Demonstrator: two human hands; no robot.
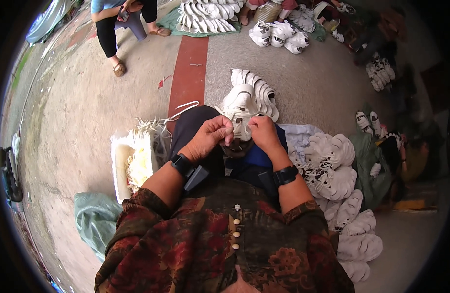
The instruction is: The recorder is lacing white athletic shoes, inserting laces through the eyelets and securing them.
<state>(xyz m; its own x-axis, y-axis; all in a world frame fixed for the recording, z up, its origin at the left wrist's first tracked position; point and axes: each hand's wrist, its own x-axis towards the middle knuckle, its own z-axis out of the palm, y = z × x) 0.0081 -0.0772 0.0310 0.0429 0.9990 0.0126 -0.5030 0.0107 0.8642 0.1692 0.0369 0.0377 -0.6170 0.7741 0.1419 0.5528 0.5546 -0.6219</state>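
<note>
On my lap rests a white shoe upper (241, 105), its eyelet part lying between my two hands. My left hand (214, 133) is closed in a pinch at the left side of the upper, apparently on a thin white shoelace. On the other side, my right hand (264, 132) is closed with its fingertips close to the eyelets. What it pinches is hidden or too small to make out. A row of nested white uppers (265, 95) lies just beyond the shoe.
A white foam box (121, 171) of pale laces stands to my left, above a green sheet (95, 215). White uppers (332, 166) are heaped on my right. Ahead, a seated person (122, 24) is near more stacked uppers (208, 17) and a bundled group (278, 35).
</note>
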